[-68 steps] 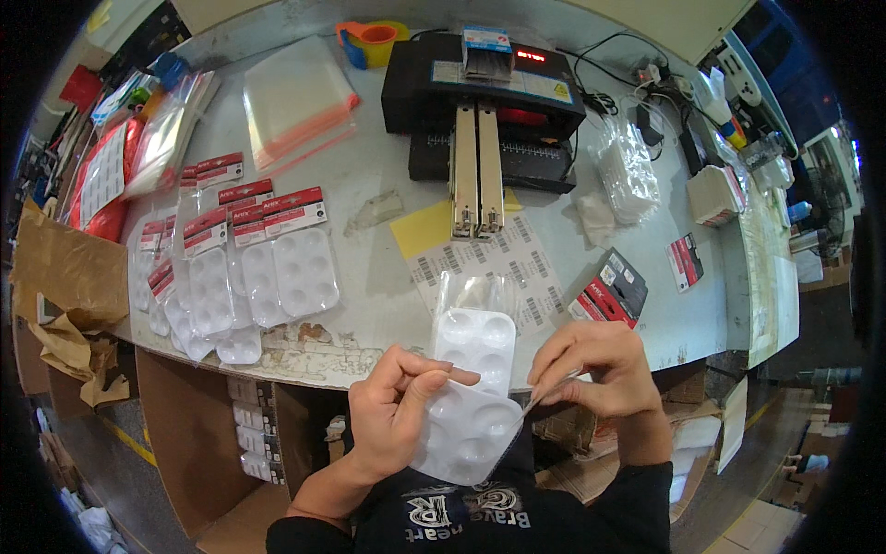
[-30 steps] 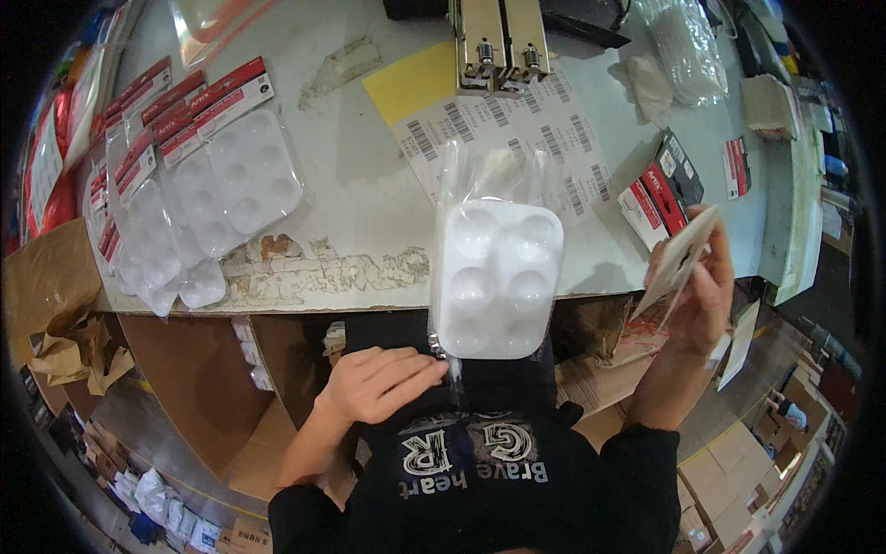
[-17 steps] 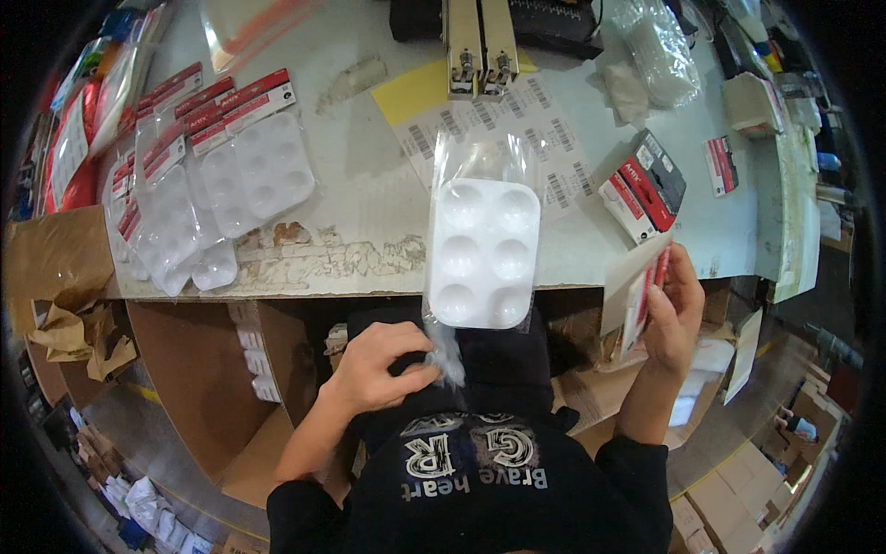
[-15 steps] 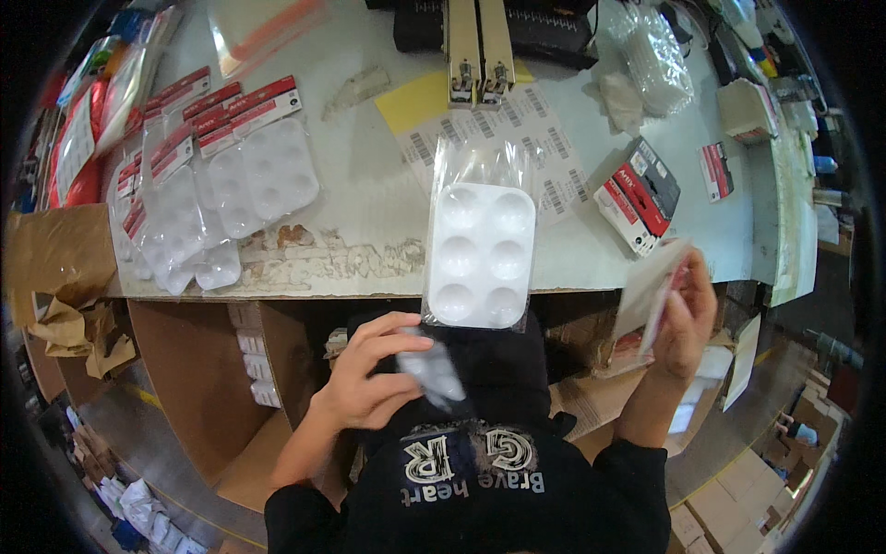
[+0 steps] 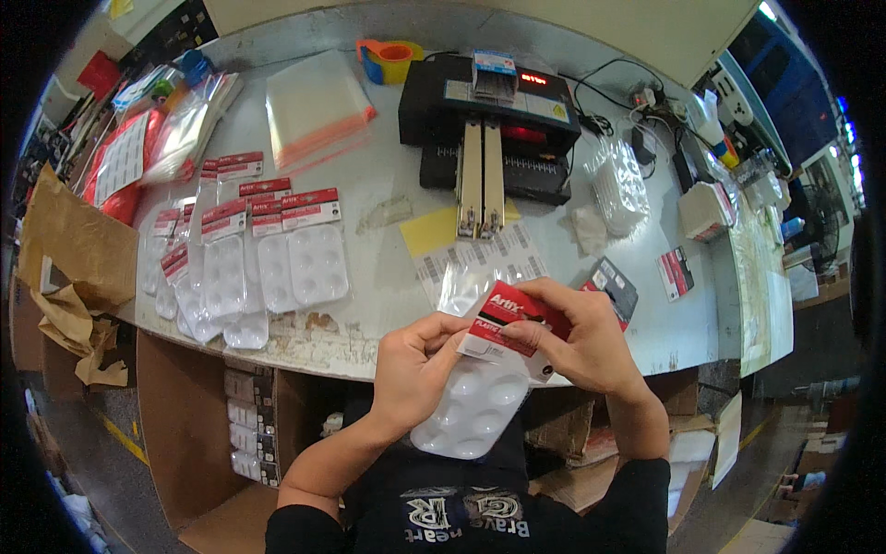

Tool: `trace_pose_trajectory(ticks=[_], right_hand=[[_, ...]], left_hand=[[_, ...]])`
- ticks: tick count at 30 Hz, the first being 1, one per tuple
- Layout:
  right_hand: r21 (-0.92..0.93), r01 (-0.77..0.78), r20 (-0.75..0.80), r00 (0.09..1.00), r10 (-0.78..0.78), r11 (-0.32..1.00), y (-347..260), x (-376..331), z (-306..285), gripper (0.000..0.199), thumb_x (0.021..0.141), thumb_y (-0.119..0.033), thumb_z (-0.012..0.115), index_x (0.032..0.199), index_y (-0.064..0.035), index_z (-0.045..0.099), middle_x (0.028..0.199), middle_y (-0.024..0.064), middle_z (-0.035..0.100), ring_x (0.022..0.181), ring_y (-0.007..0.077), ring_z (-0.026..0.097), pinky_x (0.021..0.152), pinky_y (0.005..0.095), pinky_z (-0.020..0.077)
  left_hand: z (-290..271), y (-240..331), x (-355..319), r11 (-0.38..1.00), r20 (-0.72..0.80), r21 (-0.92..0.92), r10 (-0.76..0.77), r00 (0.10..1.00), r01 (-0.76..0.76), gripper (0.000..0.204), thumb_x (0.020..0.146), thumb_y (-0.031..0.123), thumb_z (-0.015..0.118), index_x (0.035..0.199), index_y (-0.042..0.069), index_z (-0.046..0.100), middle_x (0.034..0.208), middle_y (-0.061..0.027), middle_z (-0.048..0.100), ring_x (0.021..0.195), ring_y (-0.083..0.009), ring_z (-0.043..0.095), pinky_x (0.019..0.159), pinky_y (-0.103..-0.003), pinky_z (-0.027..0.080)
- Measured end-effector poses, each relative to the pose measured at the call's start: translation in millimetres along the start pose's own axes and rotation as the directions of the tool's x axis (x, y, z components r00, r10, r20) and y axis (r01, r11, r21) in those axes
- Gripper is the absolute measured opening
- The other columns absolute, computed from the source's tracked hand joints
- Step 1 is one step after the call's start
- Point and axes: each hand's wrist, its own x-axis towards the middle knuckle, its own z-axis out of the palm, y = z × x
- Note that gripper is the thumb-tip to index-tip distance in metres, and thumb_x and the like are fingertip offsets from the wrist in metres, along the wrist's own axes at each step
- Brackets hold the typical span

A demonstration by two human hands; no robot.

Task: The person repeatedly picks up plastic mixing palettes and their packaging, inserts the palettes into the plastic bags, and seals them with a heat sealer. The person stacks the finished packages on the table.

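The right hand (image 5: 588,340) clamps the red-and-white card (image 5: 490,316), thumb across its face, while the left hand (image 5: 411,371) pinches its left edge, apparently to steady it over the white palette's (image 5: 469,406) upper end, before the worktop's (image 5: 378,277) front edge.

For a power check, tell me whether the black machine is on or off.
The black machine is on: its display glows red.

Looks steeply down from the head through the left fisheye, facing the workbench (image 5: 374,272), near above left hand (image 5: 413,374) and right hand (image 5: 588,340).
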Motion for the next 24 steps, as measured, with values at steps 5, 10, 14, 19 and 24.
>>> trace_pose_trajectory(ticks=[5,10,14,19,24], right_hand=[[0.243,-0.074,-0.174,0.978,0.119,0.967,26,20,0,0.018,0.083,-0.002,0.066,0.099,0.0051,0.060,0.082,0.0051,0.066,0.070,0.0062,0.057,0.064,0.0195,0.0466],[0.216,-0.130,-0.171,0.971,0.169,0.968,45,32,3,0.018,0.083,-0.005,0.067,0.097,0.0036,0.060,0.082,0.0049,0.065,0.071,0.0060,0.057,0.063,0.0192,0.0463],[0.071,-0.088,-0.105,0.990,0.095,0.994,49,41,1,0.024,0.083,-0.011,0.067,0.101,0.0011,0.059,0.082,0.0130,0.065,0.070,0.0184,0.063,0.063,0.0275,0.0491],[0.013,-0.045,-0.070,0.996,0.046,0.999,51,52,1,0.028,0.082,-0.016,0.067,0.103,-0.0008,0.058,0.081,0.0168,0.064,0.070,0.0298,0.064,0.063,0.0341,0.0495],[-0.125,0.207,-0.018,0.977,-0.211,0.970,60,57,3,0.022,0.079,-0.014,0.069,0.096,-0.0031,0.059,0.074,0.0133,0.062,0.062,0.0279,0.061,0.054,0.0349,0.0459]], left_hand=[[-6,2,24,0.959,0.110,-0.279,-0.015,0.994,0.046,0.029,0.095,0.011,0.052,0.114,-0.010,0.052,0.107,-0.0209,0.063,0.101,-0.0269,0.063,0.090,-0.033,0.049],[-12,-8,41,0.965,0.137,-0.207,-0.134,0.981,0.161,0.030,0.094,0.013,0.054,0.113,-0.010,0.055,0.104,-0.0204,0.065,0.097,-0.0252,0.064,0.087,-0.034,0.050],[-12,-12,44,0.970,0.110,-0.204,-0.109,0.988,0.130,0.023,0.094,0.009,0.053,0.108,-0.008,0.060,0.097,-0.0138,0.068,0.095,-0.0146,0.063,0.085,-0.025,0.049],[-7,-13,46,0.986,0.074,-0.109,-0.119,0.990,0.127,0.015,0.093,0.004,0.054,0.102,-0.007,0.057,0.097,-0.0166,0.068,0.089,-0.0180,0.065,0.080,-0.027,0.050],[-10,-17,48,0.991,0.026,0.013,-0.136,0.990,0.136,0.011,0.092,0.003,0.055,0.098,-0.007,0.058,0.092,-0.0137,0.068,0.084,-0.0134,0.063,0.077,-0.024,0.049]])
